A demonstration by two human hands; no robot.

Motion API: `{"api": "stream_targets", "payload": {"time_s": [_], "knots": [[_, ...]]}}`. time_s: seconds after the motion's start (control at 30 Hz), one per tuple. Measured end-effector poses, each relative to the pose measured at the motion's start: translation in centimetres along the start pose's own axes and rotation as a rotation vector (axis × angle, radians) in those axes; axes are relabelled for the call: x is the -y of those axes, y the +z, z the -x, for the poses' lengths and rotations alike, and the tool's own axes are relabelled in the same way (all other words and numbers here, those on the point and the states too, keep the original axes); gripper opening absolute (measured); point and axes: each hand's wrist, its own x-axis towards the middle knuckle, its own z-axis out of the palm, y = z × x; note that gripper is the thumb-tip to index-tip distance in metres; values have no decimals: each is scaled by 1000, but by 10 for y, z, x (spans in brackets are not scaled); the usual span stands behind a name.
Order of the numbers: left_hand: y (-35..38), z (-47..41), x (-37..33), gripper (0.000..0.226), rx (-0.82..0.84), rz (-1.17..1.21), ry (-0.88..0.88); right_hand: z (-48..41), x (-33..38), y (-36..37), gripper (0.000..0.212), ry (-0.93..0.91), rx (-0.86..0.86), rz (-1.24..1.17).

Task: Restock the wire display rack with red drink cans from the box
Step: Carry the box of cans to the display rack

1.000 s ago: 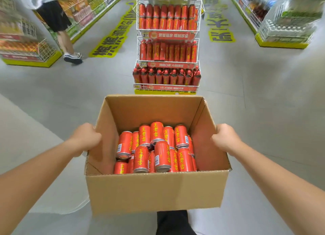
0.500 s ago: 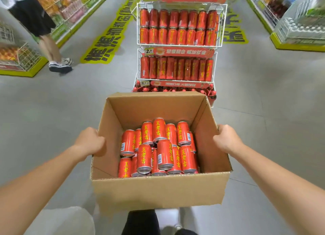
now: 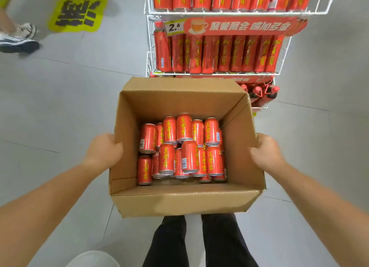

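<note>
I carry an open cardboard box (image 3: 185, 203) in front of me, above my legs. Several red drink cans (image 3: 184, 147) with yellow lettering lie stacked inside it. My left hand (image 3: 103, 150) grips the box's left wall, fingers curled over the rim. On the opposite side my right hand (image 3: 266, 153) grips the right wall the same way. Just beyond the box stands the white wire display rack (image 3: 217, 73), its tiers filled with tall red cans, and red bottles (image 3: 261, 92) on the lowest tier.
Grey tiled floor surrounds the rack. A yellow floor sticker (image 3: 79, 9) lies at the far left, and another person's sneakers (image 3: 18, 39) stand at the left edge. A red price banner (image 3: 235, 26) hangs on the rack's middle tier.
I have walked forward with the box; the rack is now much closer and fills the top of the view. Both hands keep their grip on the box walls.
</note>
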Motion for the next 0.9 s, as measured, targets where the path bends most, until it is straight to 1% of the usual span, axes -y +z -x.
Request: {"api": "stream_targets", "payload": {"time_s": [0.17,0.3,0.4,0.57,0.63,0.77,0.9], "knots": [[63,-90,19,32,-2,-43,-52,-97,-11,67,13,-8,35,16],[121,-152,29,35,26,-30,-102,-164,-35,116,21,1,44,29],[167,-187,41,34,36,-5,-133,-200,-61,152,19,12,51,26],[237,-231,60,32,54,8,-110,-243,-106,204,16,52,38,31],[256,-244,62,30,68,-9,-101,-254,-119,218,17,61,42,20],[292,-269,67,33,87,-11,-93,-274,-142,244,19,87,45,7],[319,-287,70,28,91,-14,-87,-290,-161,265,19,126,38,-13]]}}
